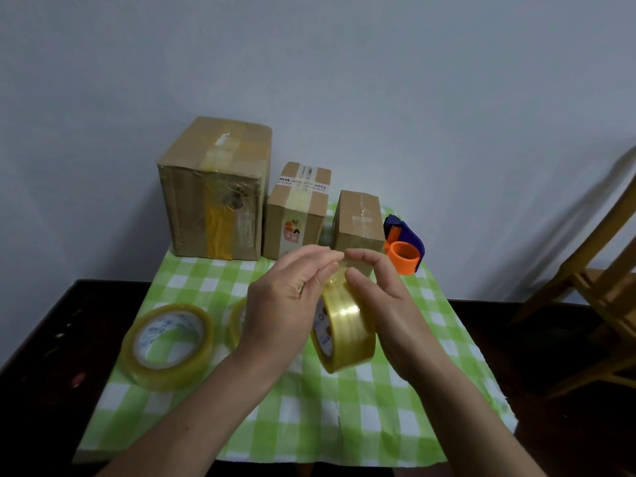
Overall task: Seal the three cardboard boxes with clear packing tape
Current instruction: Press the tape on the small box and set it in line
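Note:
Three cardboard boxes stand in a row at the back of the cloth: a large box (215, 191) on the left, a medium box (297, 211) in the middle and a small box (359, 220) on the right. All carry strips of tape. Above the cloth's middle, a roll of clear tape (346, 333) is held upright on edge. My right hand (382, 294) grips it from the right. My left hand (285, 297) pinches at the roll's top, fingertips near those of the right hand. Whether a tape end is lifted I cannot tell.
A second tape roll (168, 346) lies flat at the left, a third (237, 323) is partly hidden behind my left hand. A blue and orange tape dispenser (404, 247) sits right of the small box. The green checked cloth (309, 425) covers a dark table (41, 356). A wooden chair (599, 297) stands right.

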